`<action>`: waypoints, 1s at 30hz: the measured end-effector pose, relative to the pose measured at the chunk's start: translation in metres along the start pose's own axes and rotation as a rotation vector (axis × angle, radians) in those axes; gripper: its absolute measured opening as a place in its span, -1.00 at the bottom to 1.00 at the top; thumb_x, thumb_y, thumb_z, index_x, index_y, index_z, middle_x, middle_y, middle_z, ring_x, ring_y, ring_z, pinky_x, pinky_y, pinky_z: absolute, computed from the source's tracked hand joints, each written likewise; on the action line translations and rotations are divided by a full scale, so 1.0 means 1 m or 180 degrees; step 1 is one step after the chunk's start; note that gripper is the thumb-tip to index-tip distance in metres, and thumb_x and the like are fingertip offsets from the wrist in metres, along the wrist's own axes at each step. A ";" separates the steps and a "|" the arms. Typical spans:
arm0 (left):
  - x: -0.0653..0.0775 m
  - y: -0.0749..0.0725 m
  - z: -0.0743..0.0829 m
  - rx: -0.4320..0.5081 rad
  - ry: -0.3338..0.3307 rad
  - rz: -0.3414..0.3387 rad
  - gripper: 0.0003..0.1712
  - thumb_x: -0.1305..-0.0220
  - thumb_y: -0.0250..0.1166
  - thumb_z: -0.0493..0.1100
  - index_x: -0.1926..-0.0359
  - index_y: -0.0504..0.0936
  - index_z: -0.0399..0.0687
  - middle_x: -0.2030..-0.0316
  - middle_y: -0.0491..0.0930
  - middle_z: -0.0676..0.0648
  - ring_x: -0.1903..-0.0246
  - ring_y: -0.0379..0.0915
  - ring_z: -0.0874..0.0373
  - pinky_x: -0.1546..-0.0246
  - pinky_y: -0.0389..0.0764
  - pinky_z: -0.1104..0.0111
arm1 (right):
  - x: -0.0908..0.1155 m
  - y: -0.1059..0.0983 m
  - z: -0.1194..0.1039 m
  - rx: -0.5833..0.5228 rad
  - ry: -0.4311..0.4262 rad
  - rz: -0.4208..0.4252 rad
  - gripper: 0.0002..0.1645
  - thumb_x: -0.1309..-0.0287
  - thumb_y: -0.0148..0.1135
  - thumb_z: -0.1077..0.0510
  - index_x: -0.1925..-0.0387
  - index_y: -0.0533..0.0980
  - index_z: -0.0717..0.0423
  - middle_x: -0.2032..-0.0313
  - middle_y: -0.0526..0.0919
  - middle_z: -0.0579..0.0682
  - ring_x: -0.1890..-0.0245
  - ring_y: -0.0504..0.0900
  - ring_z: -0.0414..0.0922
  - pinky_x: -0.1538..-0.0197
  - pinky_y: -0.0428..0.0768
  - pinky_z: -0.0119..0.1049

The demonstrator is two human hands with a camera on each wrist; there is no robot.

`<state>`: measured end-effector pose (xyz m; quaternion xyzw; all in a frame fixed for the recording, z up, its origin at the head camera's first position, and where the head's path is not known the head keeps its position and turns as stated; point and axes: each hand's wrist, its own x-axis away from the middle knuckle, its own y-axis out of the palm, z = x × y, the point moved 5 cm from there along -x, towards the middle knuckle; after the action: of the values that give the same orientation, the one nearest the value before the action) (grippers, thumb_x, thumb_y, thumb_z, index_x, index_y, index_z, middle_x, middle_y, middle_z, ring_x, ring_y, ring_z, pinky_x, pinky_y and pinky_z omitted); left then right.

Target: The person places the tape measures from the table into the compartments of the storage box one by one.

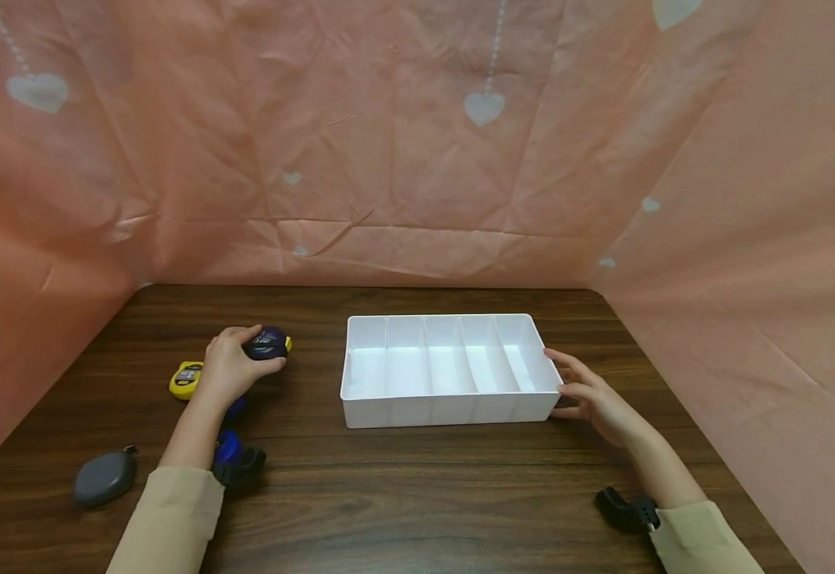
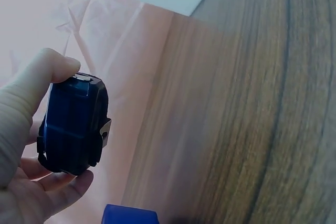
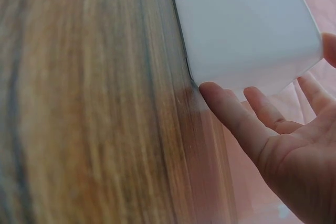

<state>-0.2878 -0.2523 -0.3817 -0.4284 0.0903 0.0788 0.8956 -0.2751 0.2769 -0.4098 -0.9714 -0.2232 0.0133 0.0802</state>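
Note:
My left hand [image 1: 234, 368] grips a dark tape measure [image 1: 267, 343] with a yellow end between thumb and fingers. In the left wrist view the tape measure [image 2: 74, 124] is seen edge-on, a metal clip on its side. My right hand [image 1: 597, 402] is at the right end of a white divided box [image 1: 446, 410]. Its fingers are spread and fairly straight, with fingertips [image 3: 210, 90] right at the box's end wall in the right wrist view. The box has several compartments in a row, and they hold nothing.
A yellow tape measure [image 1: 185, 380] lies left of my left hand. Blue items [image 1: 228, 448] are partly hidden by the left forearm. A grey rounded case [image 1: 105, 478] with a small tab lies at the front left. Pink curtain [image 1: 389, 143] encloses the wooden table [image 1: 417, 494] behind and at the sides.

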 end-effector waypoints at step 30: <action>0.010 -0.011 0.036 0.0174 0.0299 0.0298 -0.12 0.06 0.54 -0.06 -0.26 0.42 -0.33 -0.13 0.36 -0.33 -0.10 0.20 -0.31 -0.03 0.25 -0.19 | 0.000 0.000 0.000 -0.0041 0.0026 -0.0007 -0.29 -0.37 -0.07 0.22 -0.48 -0.01 0.05 -0.27 0.00 0.40 -0.08 0.38 -0.04 -0.04 0.43 0.20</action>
<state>-0.2728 -0.2304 -0.3538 -0.4024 0.1542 0.0979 0.8971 -0.2749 0.2767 -0.4097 -0.9717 -0.2241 0.0079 0.0749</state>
